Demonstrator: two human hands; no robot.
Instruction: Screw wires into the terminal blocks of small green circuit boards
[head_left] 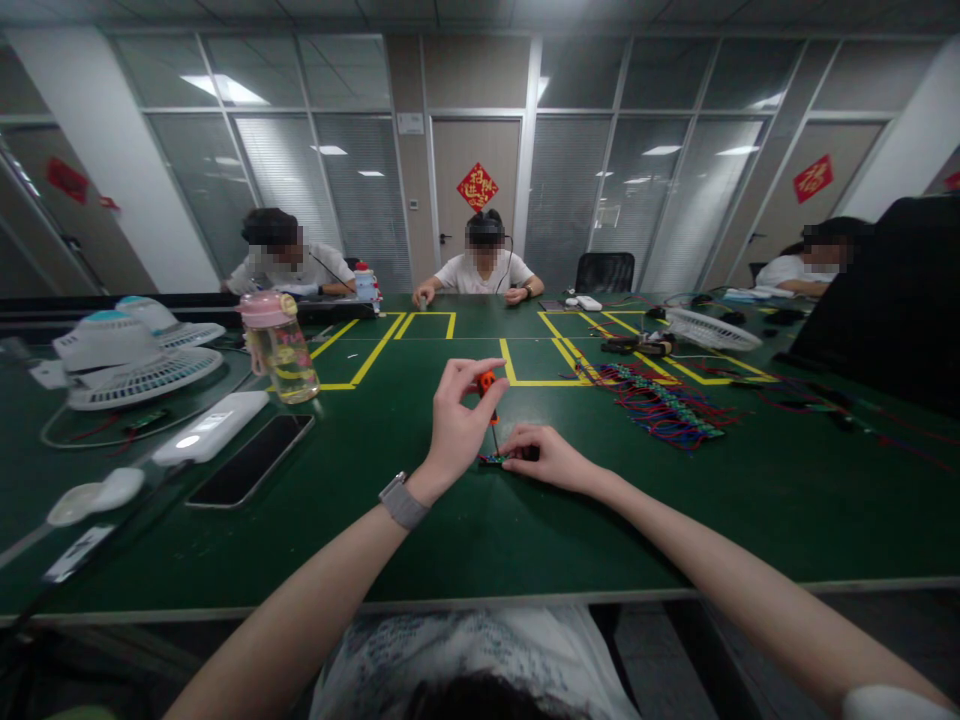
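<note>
My left hand (466, 412) is closed around the orange and black handle of a screwdriver (488, 384). The screwdriver stands nearly upright, its thin shaft pointing down at a small green circuit board (493, 460) on the table. Whether the tip touches the board is too small to tell. My right hand (551, 458) lies low on the table with its fingers pinched at the board's right end. To the right, a row of green circuit boards (664, 398) with red and blue wires lies on the green table (600, 530).
At left are a phone (251, 462), a white power strip (212, 427), a pink-lidded bottle (281, 350) and white fans (135, 355). A dark monitor-like panel (892, 300) stands at right. Yellow tape (547, 383) marks the table. Several people sit across and around it.
</note>
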